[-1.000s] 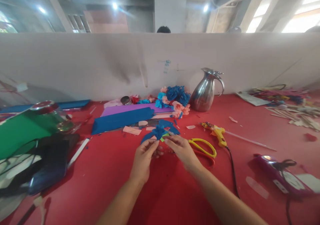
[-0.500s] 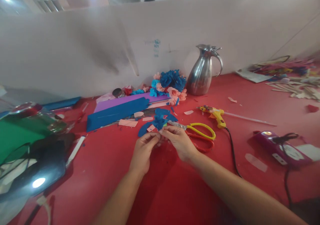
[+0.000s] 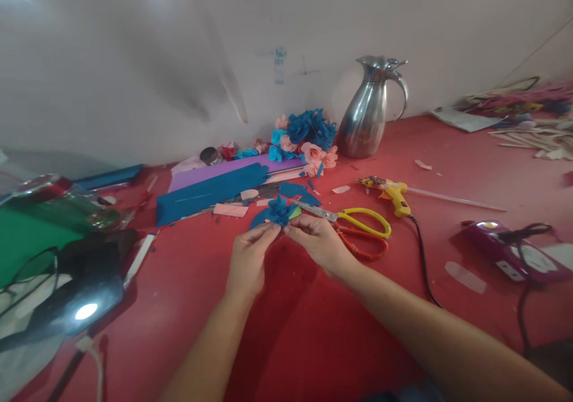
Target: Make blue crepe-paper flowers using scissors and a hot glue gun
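A blue paper flower [image 3: 279, 210] is pinched at its lower edge between both hands, above the red table. My left hand [image 3: 251, 253] grips its left side with thumb and forefinger. On the other side, my right hand [image 3: 317, 241] closes on it the same way; the fingertips hide the flower's base. Just behind lie cut blue paper pieces [image 3: 293, 189]. Scissors [image 3: 364, 223] with one yellow and one red handle rest to the right of my right hand, their blade tips close to the flower.
Behind stand a bunch of paper flowers [image 3: 311, 136] and a steel jug [image 3: 364, 113]. A yellow glue gun [image 3: 394, 194] and a purple power strip [image 3: 514, 253] lie right. Blue paper sheets [image 3: 210, 193] lie back left; a phone [image 3: 96, 306] with its light on is at left.
The camera view has tilted down, so the table items sit higher. Both hands keep their pinch on the flower, which has shifted slightly left and turned its petals more toward me.
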`<state>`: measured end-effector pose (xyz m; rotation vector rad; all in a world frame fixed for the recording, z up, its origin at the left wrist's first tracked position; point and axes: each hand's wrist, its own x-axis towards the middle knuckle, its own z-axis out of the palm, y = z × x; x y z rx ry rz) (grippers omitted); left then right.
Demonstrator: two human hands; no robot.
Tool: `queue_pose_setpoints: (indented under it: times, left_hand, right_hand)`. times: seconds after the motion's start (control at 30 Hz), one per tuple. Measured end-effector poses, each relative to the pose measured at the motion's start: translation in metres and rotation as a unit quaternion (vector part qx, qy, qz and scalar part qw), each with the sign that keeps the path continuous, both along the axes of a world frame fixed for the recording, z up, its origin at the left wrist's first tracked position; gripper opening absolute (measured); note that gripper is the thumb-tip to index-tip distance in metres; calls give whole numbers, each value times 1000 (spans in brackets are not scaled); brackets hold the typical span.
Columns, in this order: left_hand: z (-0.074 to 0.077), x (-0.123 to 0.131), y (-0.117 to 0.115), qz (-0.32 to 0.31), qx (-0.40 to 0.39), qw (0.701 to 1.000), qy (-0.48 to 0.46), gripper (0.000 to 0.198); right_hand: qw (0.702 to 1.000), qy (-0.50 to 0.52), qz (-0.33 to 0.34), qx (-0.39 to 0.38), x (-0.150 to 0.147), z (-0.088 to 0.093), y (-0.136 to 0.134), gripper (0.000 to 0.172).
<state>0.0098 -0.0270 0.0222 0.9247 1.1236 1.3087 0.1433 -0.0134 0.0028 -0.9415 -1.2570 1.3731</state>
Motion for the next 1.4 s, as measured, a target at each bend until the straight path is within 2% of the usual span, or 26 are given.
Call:
queue_pose_setpoints:
  times: [0.07,0.13,0.23,0.3,0.6,0.8,1.03,1.17,1.23,1.33,1.4]
  left_hand:
    - [1,0,-1,7,0,1000,25,12]
    - [2,-1,-3,28,10,995,94,14]
    - [2,-2,-5,59,43,974,213,16]
    - [1,-3,-6,66,56,968,237,17]
    - [-1,-2,-6,56,42,981,183,17]
    - [1,0,-6,56,35,984,168,16]
    - [2,-3,-6,-12,49,992,115,13]
    - [5,-5,-3,-40,77,990,115,20]
    - [7,-7,-2,-32,92,987,131,19]
    - [9,-10,-3,-12,123,978,167,6]
    - [10,-12,-5,-12,153,970,188,12]
  right_hand:
    - [1000,-24,-8,17,-1,-2,0,17]
    - [999,-42,-14,19,-1,-3,0,17]
    - [998,-55,-23,20,-2,-2,-2,17]
    - [998,-58,-24,21,-2,0,-3,16]
    - [998,-50,-13,21,-2,3,-4,15]
    - [994,-92,-27,59,-1,8,-6,13]
    - [994,-87,-24,61,1,6,-4,9]
    - [985,-95,-18,140,3,3,-3,8]
    - [974,-114,-18,194,4,6,-4,11]
    - [957,-131,-27,256,6,13,-7,17]
    - [949,-126,-33,288,7,16,-10,22]
